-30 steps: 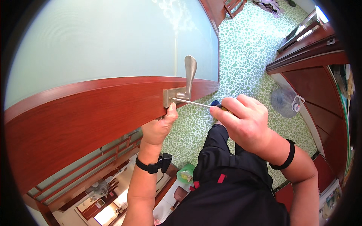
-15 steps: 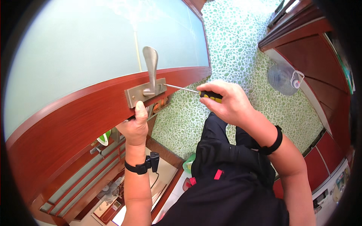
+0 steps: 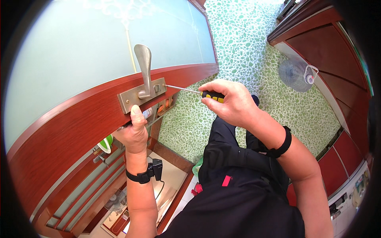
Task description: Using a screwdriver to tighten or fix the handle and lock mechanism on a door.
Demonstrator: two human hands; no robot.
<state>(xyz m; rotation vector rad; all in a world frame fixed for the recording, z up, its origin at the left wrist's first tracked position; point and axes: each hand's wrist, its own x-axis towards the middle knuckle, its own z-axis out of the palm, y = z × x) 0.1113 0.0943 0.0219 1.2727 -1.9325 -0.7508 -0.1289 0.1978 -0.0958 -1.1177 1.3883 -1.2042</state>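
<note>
Fingers of the left hand (image 3: 133, 137) hide behind the door (image 3: 79, 117), grip unclear. The right hand (image 3: 234, 101) clamps a screwdriver (image 3: 213, 96), tip shifted to the plate's (image 3: 131, 97) right end.

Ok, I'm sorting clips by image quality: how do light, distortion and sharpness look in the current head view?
Head view: black fisheye border, with the red door rail bowed; head view: the floor looks paler and bluish toward the top, greener lower down; head view: lever handle and screwdriver look fairly sharp.
</note>
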